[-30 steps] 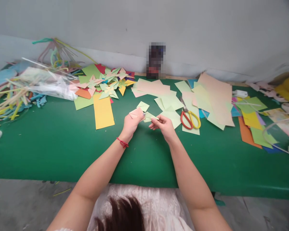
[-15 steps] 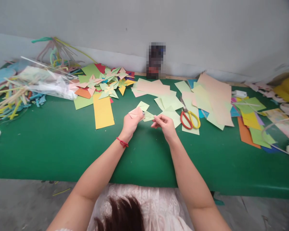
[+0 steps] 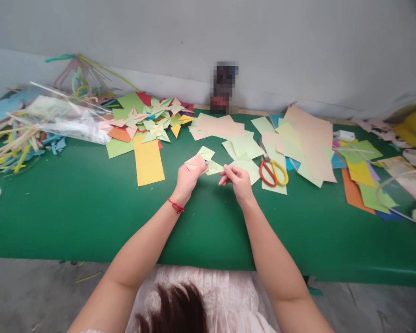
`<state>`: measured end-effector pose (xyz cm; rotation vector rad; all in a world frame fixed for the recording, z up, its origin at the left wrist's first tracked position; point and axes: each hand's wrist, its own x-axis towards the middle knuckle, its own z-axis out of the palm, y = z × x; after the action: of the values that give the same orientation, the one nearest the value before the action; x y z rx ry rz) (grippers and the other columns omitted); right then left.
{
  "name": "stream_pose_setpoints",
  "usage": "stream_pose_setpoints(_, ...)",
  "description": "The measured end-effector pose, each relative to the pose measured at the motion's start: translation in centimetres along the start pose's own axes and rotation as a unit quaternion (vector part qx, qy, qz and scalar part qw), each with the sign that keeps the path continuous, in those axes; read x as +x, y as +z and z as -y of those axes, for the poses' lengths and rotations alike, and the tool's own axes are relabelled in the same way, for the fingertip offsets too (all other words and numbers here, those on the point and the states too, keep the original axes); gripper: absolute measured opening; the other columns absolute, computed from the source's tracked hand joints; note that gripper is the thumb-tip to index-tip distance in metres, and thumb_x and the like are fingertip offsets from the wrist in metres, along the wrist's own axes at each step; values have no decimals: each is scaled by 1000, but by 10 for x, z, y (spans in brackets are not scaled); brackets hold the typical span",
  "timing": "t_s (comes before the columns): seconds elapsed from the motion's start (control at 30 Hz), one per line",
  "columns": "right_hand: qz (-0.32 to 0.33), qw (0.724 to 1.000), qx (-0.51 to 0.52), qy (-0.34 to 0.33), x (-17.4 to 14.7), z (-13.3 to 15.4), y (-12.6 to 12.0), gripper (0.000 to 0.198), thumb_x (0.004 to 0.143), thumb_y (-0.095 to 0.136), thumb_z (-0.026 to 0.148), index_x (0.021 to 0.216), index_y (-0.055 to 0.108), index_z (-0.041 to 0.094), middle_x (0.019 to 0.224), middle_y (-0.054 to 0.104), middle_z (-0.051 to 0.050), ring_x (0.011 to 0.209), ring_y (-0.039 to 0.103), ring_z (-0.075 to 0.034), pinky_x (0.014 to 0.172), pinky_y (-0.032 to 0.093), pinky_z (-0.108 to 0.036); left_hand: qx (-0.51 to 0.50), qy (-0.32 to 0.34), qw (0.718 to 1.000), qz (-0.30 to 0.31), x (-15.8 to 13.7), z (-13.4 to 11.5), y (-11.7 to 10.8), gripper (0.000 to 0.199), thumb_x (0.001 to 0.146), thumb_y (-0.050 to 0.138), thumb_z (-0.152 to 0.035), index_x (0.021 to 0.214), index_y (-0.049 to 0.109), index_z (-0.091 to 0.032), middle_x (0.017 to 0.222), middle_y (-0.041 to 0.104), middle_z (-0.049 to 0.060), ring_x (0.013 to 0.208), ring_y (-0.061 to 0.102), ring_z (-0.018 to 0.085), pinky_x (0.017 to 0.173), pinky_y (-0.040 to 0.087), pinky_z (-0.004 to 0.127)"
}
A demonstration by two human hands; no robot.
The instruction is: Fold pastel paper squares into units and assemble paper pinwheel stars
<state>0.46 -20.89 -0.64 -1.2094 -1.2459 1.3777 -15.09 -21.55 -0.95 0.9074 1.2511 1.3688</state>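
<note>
Between my hands is a folded paper piece [image 3: 214,167] with pale green points and a pink part. My left hand [image 3: 188,181] is closed on its pink side, thumb on top. My right hand [image 3: 237,181] pinches the tip of the green point that sticks out to the right. Just beyond lie loose pale green paper sheets [image 3: 244,147]. To the right, scissors [image 3: 273,172] with one red and one yellow handle rest on paper. A yellow paper rectangle [image 3: 149,160] lies to the left of my left hand.
Folded paper stars [image 3: 156,130] are heaped at the back left, beside a clear plastic bag [image 3: 76,125] and coloured pipe cleaners [image 3: 14,152]. Large pink sheets [image 3: 312,143] and coloured paper [image 3: 362,178] lie right, near a white cable [image 3: 397,210]. A blurred-out upright object [image 3: 223,88] stands against the wall.
My right hand has shifted very slightly to the right, still pinching the green point. My left hand keeps its hold on the pink side, almost unmoved.
</note>
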Motion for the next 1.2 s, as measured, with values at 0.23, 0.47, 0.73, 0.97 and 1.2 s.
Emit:
stream_pose_setpoints(0.23, -112, 964, -211, -114, -2, 0, -7, 32, 82, 44, 47, 75, 59, 19, 67, 65, -4, 63, 60, -16, 60, 49, -29, 51, -9, 998, 23, 7, 1, -8, 35, 66, 69, -38, 91, 63, -13, 92, 66, 7, 82, 61, 16, 73, 46, 26)
stream_pose_setpoints(0.47, -111, 851, -492, -148, 2, -14, -25, 53, 65, 48, 7, 117, 50, 20, 135, 41, -11, 128, 31, -29, 102, 29, -51, 149, -23, 985, 82, 12, 16, -8, 26, 76, 58, -41, 81, 49, -17, 63, 61, 1, 50, 57, 12, 46, 38, 21)
stream_pose_setpoints(0.73, -182, 869, -440, -136, 9, -24, -38, 43, 73, 42, 9, 111, 59, 17, 122, 55, -12, 116, 48, -26, 98, 37, -47, 137, 26, 990, 29, 16, 11, -14, 23, 71, 63, -38, 80, 56, -18, 58, 55, -3, 41, 46, 8, 45, 36, 20)
stream_pose_setpoints(0.97, -299, 915, -193, -192, 6, 0, -39, 35, 84, 46, 36, 112, 57, 20, 111, 63, -10, 105, 58, -22, 94, 42, -41, -78, 61, 993, -65, 26, 8, -17, 22, 76, 58, -28, 93, 51, -16, 104, 62, 9, 83, 64, 16, 76, 50, 29)
stream_pose_setpoints(1.2, -276, 950, -36, -141, 12, -5, -34, 39, 78, 55, 44, 107, 52, 17, 98, 67, -11, 93, 64, -21, 87, 48, -40, -77, 49, 988, -125, 38, 11, -31, 67, 74, 60, -14, 133, 27, -20, 123, 54, 14, 110, 55, 19, 96, 42, 33)
